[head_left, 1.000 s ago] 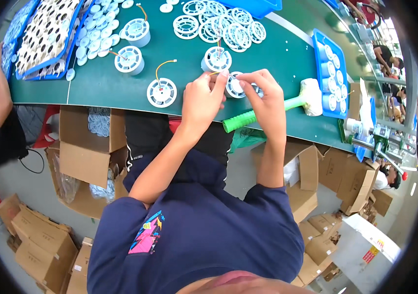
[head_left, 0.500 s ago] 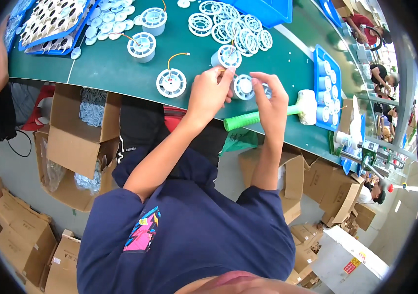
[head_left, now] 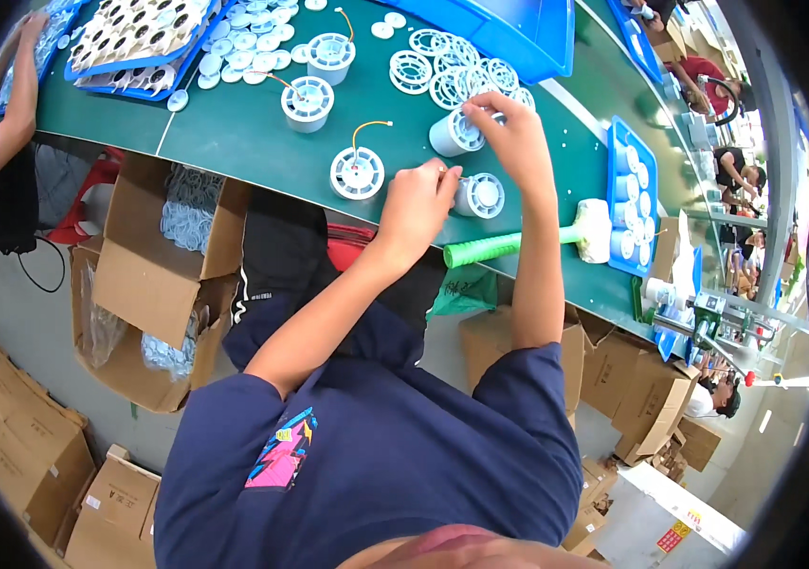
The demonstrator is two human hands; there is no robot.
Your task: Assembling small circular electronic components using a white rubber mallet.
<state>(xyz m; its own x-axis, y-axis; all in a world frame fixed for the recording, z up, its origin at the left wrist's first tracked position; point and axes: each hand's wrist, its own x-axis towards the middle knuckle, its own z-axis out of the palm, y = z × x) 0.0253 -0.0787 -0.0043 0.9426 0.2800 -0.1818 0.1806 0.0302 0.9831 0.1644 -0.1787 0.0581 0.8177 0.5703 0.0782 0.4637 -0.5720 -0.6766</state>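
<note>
my left hand is low over the green workbench, its thumb and forefinger drawn close together just left of the front cylinder, a pale blue one with a plain round disc in the middle of its slotted top. i cannot tell whether anything sits between those fingertips. my right hand reaches farther in, thumb and forefinger bent down to the upper edge of the rear cylinder, which seems to lean, its top turned to the right. the fingers look to be touching it, but i cannot tell whether they grip it.

to the left of my left hand stands a wired cylinder, an orange-yellow lead arching up to a small white connector. two more with leads, one nearer and one farther, stand beyond it.

a heap of slotted rings lies behind the rear cylinder, in front of a blue bin. loose discs spread at the far left. nearer me on the right lies a mallet with a green handle, its pale head just beside a blue tray filled with cylinders.
</note>
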